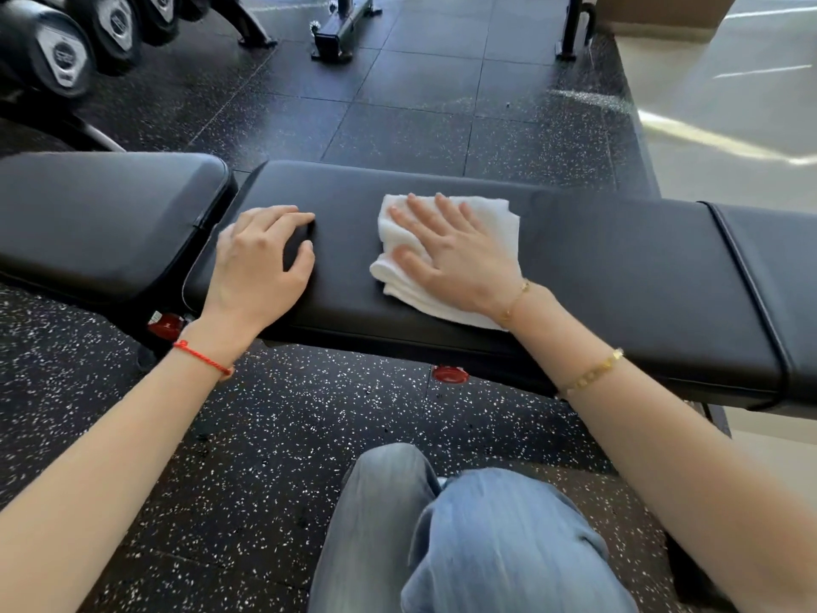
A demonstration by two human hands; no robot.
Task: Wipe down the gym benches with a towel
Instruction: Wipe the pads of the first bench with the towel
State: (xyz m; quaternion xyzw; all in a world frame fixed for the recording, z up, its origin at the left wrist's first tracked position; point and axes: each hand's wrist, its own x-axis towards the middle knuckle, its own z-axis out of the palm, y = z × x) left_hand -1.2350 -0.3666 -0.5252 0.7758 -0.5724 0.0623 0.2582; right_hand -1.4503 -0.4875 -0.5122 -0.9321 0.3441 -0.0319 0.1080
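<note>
Bench [574, 258] lengthwise left-right, right hand [455, 254] flat on towel [499, 223]

Smooth, faintly glossy black padded bench [574, 258]; fluffy white cloth towel [490, 223]; speckled matt rubber floor [309, 435].

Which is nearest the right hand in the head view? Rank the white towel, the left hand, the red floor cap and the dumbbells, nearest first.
From the right hand:
1. White towel, directly under its flat palm on the bench pad.
2. Left hand, to its left on the same pad.
3. Red floor cap, below the pad's near edge.
4. Dumbbells, far upper left.
</note>
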